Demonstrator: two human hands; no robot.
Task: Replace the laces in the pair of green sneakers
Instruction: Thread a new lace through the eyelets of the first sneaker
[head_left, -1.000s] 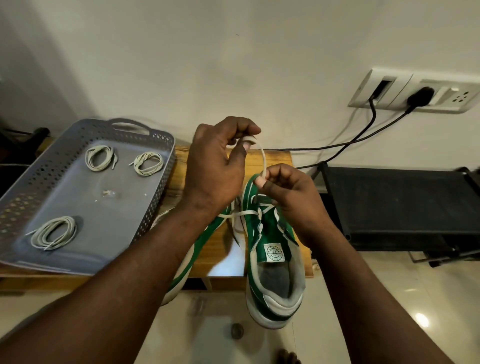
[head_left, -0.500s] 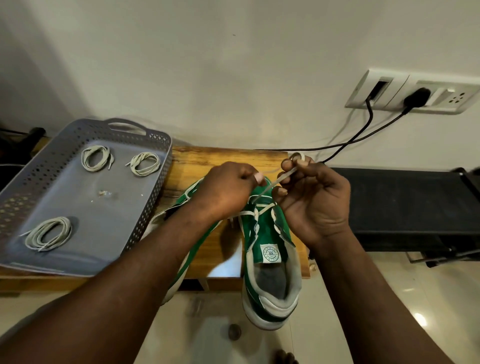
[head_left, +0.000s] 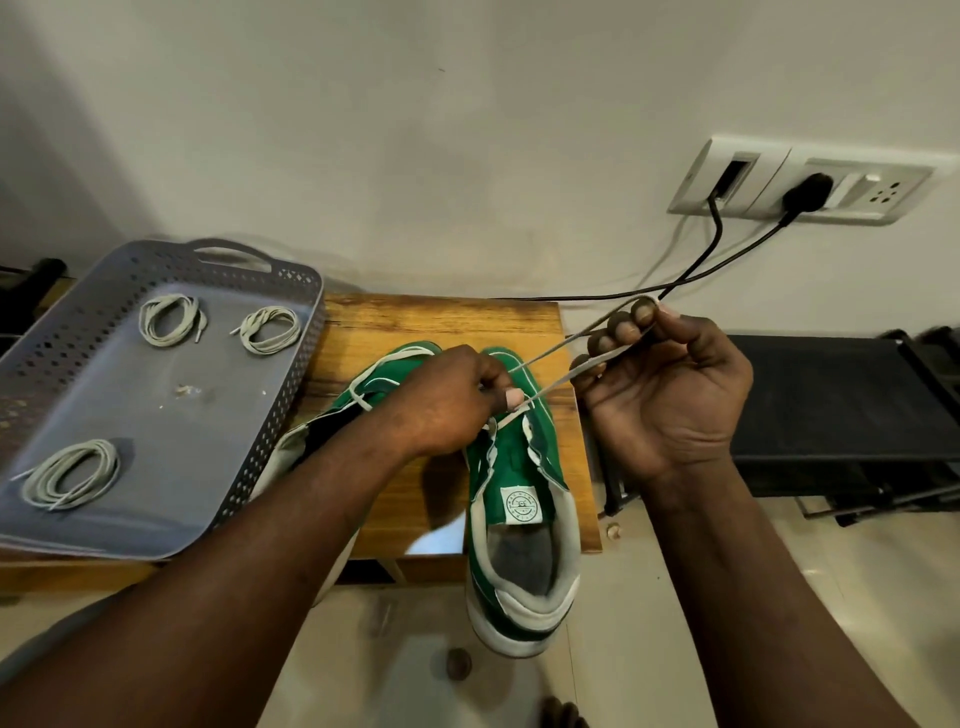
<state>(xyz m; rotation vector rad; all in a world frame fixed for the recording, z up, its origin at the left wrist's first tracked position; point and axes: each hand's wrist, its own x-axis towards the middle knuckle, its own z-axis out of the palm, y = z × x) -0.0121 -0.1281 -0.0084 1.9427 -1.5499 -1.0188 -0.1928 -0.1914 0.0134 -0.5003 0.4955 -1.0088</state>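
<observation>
Wooden table (head_left: 441, 322) taken as reference. One green sneaker (head_left: 524, 499) sits at the table's front right corner, toe on the wood, heel hanging off the front edge, tongue label up. Second green sneaker (head_left: 348, 408) lies toward the table's middle, largely covered by the left forearm. Left hand (head_left: 447, 405) over the table's centre, fingers curled, thumb and forefinger pinching the pale lace (head_left: 550, 385) close to the front eyelets of the corner sneaker. Right hand (head_left: 670, 395) raised just beyond the table's right edge, palm to camera, fingers curled round the same lace; two strands run taut from shoe to fingertips. Grey perforated tray (head_left: 104, 415) overlaps the table's left edge and holds three coiled laces (head_left: 169, 319), apart from one another. Black cables (head_left: 727, 260) run above the table's back right corner to a wall socket panel (head_left: 810, 182)
</observation>
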